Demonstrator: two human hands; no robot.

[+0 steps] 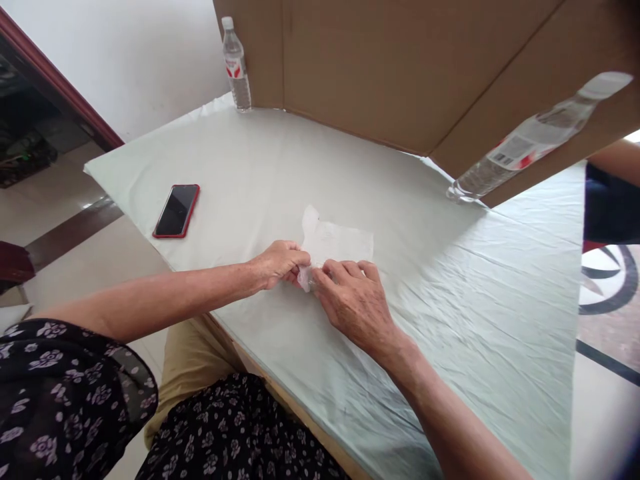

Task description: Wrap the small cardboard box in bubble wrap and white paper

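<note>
A thin white sheet (345, 241), like tissue, lies on the pale green tablecloth near the middle of the table, with a crumpled edge at its left side. My left hand (284, 265) pinches that crumpled edge between thumb and fingers. Close beside it on the right, my right hand (356, 297) rests over the sheet's lower edge, its fingers bent. Whatever lies under the right fingertips is hidden; a small clear or whitish bit shows between the two hands.
A phone (177, 211) in a red case lies at the left. Brown cardboard (360, 67) stands along the back, with a water bottle (237, 67) at its left and another bottle (535, 143) at its right. Part of a person's arm (617, 160) shows at the far right.
</note>
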